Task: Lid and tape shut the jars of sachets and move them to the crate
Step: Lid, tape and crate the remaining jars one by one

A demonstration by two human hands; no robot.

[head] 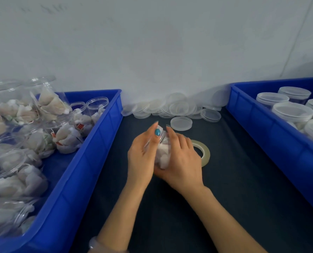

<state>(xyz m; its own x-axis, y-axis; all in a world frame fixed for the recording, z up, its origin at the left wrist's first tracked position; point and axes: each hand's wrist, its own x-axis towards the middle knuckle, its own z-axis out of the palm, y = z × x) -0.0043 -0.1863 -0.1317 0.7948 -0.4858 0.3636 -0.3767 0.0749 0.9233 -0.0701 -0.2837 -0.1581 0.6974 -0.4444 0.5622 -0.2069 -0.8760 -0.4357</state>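
**Holding a sachet jar in both hands**

Gripping from either side, the left hand (143,154) and right hand (182,161) curl round a clear plastic jar (162,152) stuffed with crumpled white sachets, held over the middle of the dark surface (234,189). A tape roll (206,152) lies just beside the right hand. Loose lids (170,107) are heaped behind.

— What sort of place is this?
— A small packing bench, a workshop rather than a home. At nine o'clock a blue crate (90,161) holds open jars (97,105) stuffed with sachets (64,139). At three o'clock a second blue crate (261,128) holds jars with lids on (292,112).
— Anything else?
— Loose lids (177,106) heaped at twelve o'clock against a bare wall (152,42), and a roll of tape (206,152) on the dark table (234,179) near the middle.
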